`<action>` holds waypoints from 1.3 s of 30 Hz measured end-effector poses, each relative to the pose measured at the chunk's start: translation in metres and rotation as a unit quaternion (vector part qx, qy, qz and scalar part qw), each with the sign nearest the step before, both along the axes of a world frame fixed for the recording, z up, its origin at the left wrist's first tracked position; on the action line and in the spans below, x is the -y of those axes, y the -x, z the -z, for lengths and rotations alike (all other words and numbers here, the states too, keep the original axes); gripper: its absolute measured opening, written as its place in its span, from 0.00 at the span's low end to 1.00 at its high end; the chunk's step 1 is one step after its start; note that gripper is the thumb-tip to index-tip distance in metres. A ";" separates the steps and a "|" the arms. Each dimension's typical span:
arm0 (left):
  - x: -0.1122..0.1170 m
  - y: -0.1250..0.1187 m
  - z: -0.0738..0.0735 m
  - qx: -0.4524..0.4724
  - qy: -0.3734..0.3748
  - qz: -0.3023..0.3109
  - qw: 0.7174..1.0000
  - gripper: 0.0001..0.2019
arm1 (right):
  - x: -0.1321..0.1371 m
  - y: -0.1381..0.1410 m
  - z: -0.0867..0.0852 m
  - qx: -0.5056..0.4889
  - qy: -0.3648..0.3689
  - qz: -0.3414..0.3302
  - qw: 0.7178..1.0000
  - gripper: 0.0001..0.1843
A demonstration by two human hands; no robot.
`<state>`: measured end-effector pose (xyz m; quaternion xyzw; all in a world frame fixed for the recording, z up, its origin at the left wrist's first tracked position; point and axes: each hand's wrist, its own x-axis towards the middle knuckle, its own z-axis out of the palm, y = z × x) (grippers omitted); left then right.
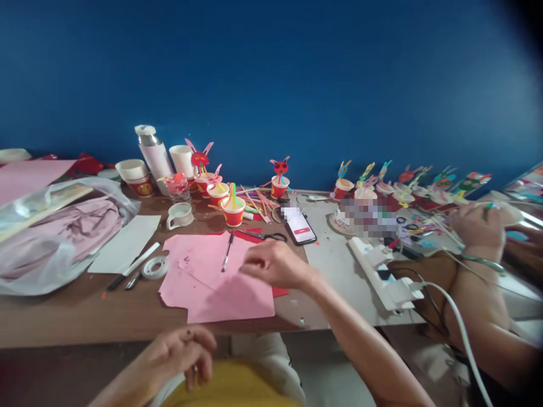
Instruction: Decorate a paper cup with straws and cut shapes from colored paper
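Note:
My right hand [275, 263] is over the right part of a cut pink paper sheet [212, 299], its fingers curled together; whatever they may hold is hidden. Just left of its fingertips lies a pen [228, 251] on the sheet. Behind the hand, scissors [274, 236] rest with their dark handles towards the phone [301, 226]. Red paper [280, 292] shows beneath the pink sheet. In front of the table edge hangs my left hand [180, 353], loosely bent, fingers apart, with nothing seen in it.
A tape roll [155, 267], a white sheet [123, 243] and a plastic bag [63, 237] lie left. Behind stand paper cups [233, 212], a thermos [155, 152] and pipe cleaners [258, 203]. At right are a power strip [377, 271] and another person's hand [479, 229].

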<state>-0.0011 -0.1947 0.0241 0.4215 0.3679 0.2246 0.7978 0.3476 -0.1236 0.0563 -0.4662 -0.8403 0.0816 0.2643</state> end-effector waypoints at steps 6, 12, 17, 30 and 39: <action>-0.023 0.027 0.000 -0.086 -0.068 -0.202 0.973 0.06 | -0.001 0.071 0.040 -0.042 0.075 -0.002 0.996 0.08; -0.033 0.002 -0.001 -0.031 0.050 -0.222 0.973 0.10 | 0.003 0.082 0.058 0.016 0.073 -0.041 0.996 0.10; -0.019 0.002 0.016 0.078 0.170 -0.220 0.957 0.16 | -0.001 0.103 0.067 0.098 0.063 -0.031 0.993 0.24; -0.028 -0.008 0.023 0.133 0.262 -0.230 0.928 0.15 | -0.008 0.101 0.082 0.060 0.098 -0.044 0.992 0.25; -0.041 -0.029 0.022 0.000 0.193 -0.174 0.966 0.08 | -0.011 0.100 0.090 0.018 0.097 -0.042 0.994 0.18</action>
